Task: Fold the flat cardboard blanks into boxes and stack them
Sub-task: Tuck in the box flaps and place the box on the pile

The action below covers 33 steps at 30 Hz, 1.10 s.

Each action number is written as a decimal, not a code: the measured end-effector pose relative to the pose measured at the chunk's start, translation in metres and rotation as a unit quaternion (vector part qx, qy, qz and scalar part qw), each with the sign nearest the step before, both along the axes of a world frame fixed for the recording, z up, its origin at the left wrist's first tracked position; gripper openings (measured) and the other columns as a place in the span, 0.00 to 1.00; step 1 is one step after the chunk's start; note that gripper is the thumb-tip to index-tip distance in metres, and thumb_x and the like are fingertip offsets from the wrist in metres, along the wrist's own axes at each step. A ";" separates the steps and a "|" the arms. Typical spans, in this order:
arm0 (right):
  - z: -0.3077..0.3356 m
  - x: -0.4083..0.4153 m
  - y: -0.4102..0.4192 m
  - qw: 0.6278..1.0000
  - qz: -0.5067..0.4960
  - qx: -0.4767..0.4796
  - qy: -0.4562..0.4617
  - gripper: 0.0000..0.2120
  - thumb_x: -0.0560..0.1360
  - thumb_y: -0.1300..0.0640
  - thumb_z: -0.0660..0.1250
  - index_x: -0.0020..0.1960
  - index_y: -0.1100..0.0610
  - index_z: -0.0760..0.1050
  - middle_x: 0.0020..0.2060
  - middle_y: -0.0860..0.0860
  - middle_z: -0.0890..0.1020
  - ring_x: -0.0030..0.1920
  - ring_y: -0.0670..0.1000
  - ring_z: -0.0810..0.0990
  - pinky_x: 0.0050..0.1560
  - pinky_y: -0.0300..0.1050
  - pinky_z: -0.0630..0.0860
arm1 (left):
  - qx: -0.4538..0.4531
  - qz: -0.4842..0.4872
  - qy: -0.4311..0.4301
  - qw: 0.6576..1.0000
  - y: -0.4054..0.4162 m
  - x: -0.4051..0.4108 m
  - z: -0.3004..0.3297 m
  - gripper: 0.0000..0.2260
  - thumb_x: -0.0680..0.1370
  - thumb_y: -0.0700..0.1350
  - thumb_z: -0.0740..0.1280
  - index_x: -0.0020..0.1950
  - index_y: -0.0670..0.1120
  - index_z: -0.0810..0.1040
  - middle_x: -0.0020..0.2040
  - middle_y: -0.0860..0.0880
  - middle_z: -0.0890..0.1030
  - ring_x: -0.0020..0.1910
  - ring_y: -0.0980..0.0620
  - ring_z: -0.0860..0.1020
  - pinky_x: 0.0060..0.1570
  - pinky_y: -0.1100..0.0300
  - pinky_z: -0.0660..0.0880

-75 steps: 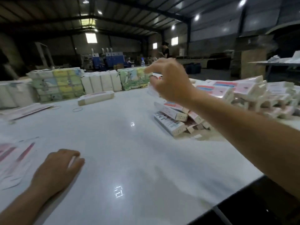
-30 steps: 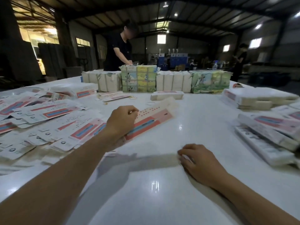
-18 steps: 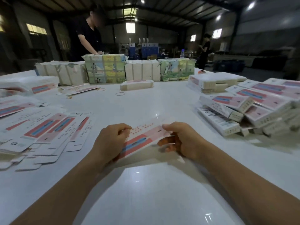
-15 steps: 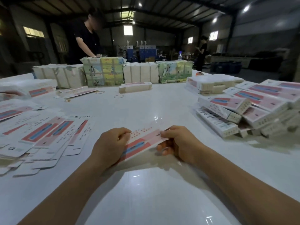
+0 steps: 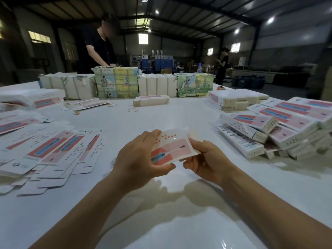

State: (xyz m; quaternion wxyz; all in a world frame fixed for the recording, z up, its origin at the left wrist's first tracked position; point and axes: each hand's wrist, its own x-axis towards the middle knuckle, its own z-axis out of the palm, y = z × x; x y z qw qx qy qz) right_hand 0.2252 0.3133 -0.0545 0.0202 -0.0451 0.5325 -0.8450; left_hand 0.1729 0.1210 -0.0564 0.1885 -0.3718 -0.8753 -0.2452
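A white cardboard blank (image 5: 172, 146) with a pink and blue print is lifted off the white table (image 5: 161, 230), held between both hands. My left hand (image 5: 138, 160) grips its near left end, thumb under the lower edge. My right hand (image 5: 206, 160) pinches its right end. Several flat blanks (image 5: 48, 151) lie fanned out on the left. Folded boxes (image 5: 273, 133) are piled on the right.
Wrapped bundles (image 5: 116, 82) line the far side, with one folded box (image 5: 150, 101) and rubber bands (image 5: 133, 110) before them. A stack of flat blanks (image 5: 235, 99) sits far right. One person in black (image 5: 97, 47) works across the table; another (image 5: 222, 63) stands further back.
My left hand picked a blank from the left pile and brought it to the middle. My right hand joined it, and both have now raised the blank and tilted it.
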 end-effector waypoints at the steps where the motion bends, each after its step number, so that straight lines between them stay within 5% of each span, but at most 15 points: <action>1: 0.000 0.000 0.001 1.000 -0.002 0.022 0.009 0.12 0.72 0.59 0.65 0.50 0.64 0.81 0.41 0.60 0.84 0.32 0.53 0.82 0.27 0.40 0.78 | -0.008 -0.001 0.006 1.000 -0.002 0.000 0.001 0.41 0.64 0.68 0.63 0.73 0.53 0.61 0.60 0.54 0.73 0.45 0.54 0.74 0.40 0.71 0.70; 7: 0.003 0.000 0.006 0.963 -0.064 0.259 0.048 0.08 0.77 0.64 0.63 0.52 0.53 0.77 0.43 0.55 0.85 0.38 0.58 0.84 0.30 0.43 0.81 | -0.109 0.032 0.093 0.989 -0.006 -0.002 0.001 0.40 0.66 0.66 0.68 0.73 0.50 0.63 0.58 0.52 0.75 0.43 0.56 0.69 0.40 0.67 0.67; 17: 0.001 -0.003 0.017 0.970 -0.053 0.238 0.005 0.12 0.79 0.69 0.57 0.50 0.60 0.79 0.36 0.61 0.84 0.28 0.54 0.82 0.28 0.42 0.78 | -0.073 0.049 0.087 0.992 -0.003 0.004 0.008 0.28 0.69 0.62 0.70 0.66 0.52 0.70 0.55 0.53 0.80 0.39 0.52 0.75 0.39 0.63 0.70; 22: 0.001 -0.003 0.017 0.980 -0.026 0.198 -0.018 0.09 0.79 0.66 0.59 0.54 0.63 0.77 0.39 0.63 0.84 0.28 0.53 0.81 0.29 0.42 0.78 | -0.079 0.034 0.035 0.996 -0.009 0.001 0.007 0.32 0.67 0.66 0.70 0.66 0.55 0.67 0.58 0.54 0.78 0.45 0.53 0.77 0.45 0.61 0.75; 24: 0.000 -0.003 0.014 0.976 -0.088 0.200 -0.003 0.09 0.79 0.64 0.61 0.55 0.62 0.77 0.37 0.60 0.84 0.27 0.53 0.80 0.27 0.43 0.77 | -0.068 0.046 0.014 0.997 -0.010 0.000 0.008 0.31 0.67 0.67 0.69 0.65 0.56 0.67 0.58 0.55 0.78 0.46 0.53 0.78 0.47 0.59 0.77; 26: -0.001 -0.001 0.011 0.933 -0.263 0.238 0.064 0.08 0.79 0.62 0.62 0.55 0.58 0.77 0.32 0.54 0.83 0.27 0.52 0.79 0.26 0.43 0.76 | -0.046 0.062 -0.002 0.997 -0.011 -0.002 0.007 0.29 0.68 0.68 0.68 0.63 0.56 0.67 0.57 0.56 0.78 0.45 0.53 0.77 0.45 0.59 0.77; 28: -0.001 0.004 0.006 0.848 -0.418 0.291 0.150 0.08 0.78 0.62 0.62 0.50 0.51 0.77 0.31 0.49 0.81 0.27 0.48 0.78 0.26 0.41 0.75 | -0.039 0.085 -0.009 0.996 -0.010 -0.003 0.007 0.27 0.68 0.69 0.66 0.60 0.56 0.68 0.55 0.57 0.78 0.43 0.54 0.76 0.42 0.59 0.76; 30: -0.003 0.007 -0.005 0.811 -0.436 0.342 0.187 0.12 0.76 0.64 0.63 0.43 0.48 0.78 0.29 0.45 0.79 0.27 0.45 0.77 0.27 0.40 0.74 | -0.036 0.111 -0.012 0.993 -0.009 -0.005 0.005 0.26 0.68 0.70 0.65 0.58 0.55 0.68 0.52 0.57 0.77 0.42 0.53 0.74 0.41 0.59 0.73; 33: -0.009 0.007 -0.020 0.827 -0.388 0.370 0.167 0.12 0.75 0.67 0.64 0.45 0.51 0.80 0.34 0.46 0.81 0.30 0.44 0.78 0.27 0.35 0.74 | -0.031 0.129 -0.030 0.991 -0.008 -0.008 0.004 0.26 0.67 0.71 0.63 0.56 0.56 0.68 0.51 0.59 0.76 0.41 0.54 0.74 0.39 0.59 0.71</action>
